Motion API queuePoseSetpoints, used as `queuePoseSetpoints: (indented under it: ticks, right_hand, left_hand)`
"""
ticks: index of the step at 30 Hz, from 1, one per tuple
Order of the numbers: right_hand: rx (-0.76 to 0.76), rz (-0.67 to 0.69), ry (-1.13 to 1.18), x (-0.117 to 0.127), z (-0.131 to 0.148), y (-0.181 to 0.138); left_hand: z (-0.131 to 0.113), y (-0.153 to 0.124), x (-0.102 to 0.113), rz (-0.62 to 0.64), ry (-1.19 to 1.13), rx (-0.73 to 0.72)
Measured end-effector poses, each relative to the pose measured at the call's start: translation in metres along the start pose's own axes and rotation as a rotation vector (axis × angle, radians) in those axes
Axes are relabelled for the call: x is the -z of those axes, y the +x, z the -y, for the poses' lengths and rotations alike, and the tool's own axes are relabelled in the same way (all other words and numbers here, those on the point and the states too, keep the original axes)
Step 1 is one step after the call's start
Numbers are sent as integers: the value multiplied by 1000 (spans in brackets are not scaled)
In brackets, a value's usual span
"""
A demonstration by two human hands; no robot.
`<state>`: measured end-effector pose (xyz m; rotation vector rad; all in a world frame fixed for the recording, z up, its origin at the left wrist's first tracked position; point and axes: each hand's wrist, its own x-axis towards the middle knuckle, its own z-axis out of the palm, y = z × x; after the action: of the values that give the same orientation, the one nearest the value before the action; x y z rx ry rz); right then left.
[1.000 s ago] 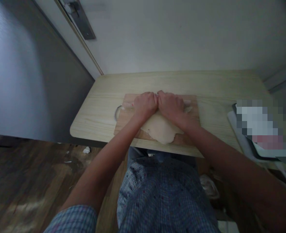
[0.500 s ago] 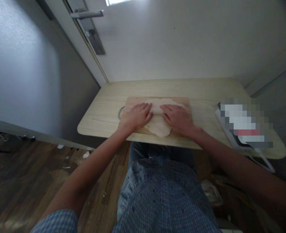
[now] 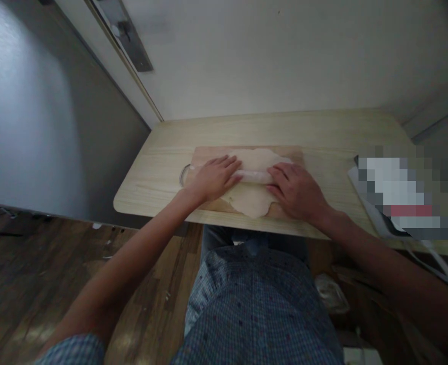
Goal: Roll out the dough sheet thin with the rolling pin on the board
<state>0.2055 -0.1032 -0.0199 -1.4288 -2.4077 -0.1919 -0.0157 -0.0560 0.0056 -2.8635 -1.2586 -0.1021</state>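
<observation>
A flat sheet of pale dough (image 3: 252,203) lies on a wooden cutting board (image 3: 205,204) on a light wood table (image 3: 322,137). Across the dough runs a clear rolling pin (image 3: 252,176). My left hand (image 3: 212,178) lies flat on the pin's left end, fingers stretched out. My right hand (image 3: 296,190) presses flat on its right end, fingers also extended. The dough spreads both beyond and nearer than the pin.
A metal ring handle (image 3: 183,175) sticks out at the board's left end. A blurred-out flat object on a dark tray (image 3: 402,203) sits at the table's right. A white door with a metal handle plate (image 3: 127,33) stands behind. Wooden floor lies lower left.
My hands and the pin rolled back toward me from the far edge of the board, uncovering dough beyond them, and the hands moved apart toward the pin's ends.
</observation>
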Motion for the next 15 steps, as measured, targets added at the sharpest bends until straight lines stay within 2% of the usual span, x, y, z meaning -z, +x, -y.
queuePoseSetpoints:
  ticks: [8, 15]
  right_hand:
    - [-201, 29, 10, -12, -14, 36]
    - [-314, 62, 28, -16, -30, 66]
  left_hand:
    - [-3, 48, -15, -181, 22, 268]
    - [2, 76, -11, -106, 13, 470]
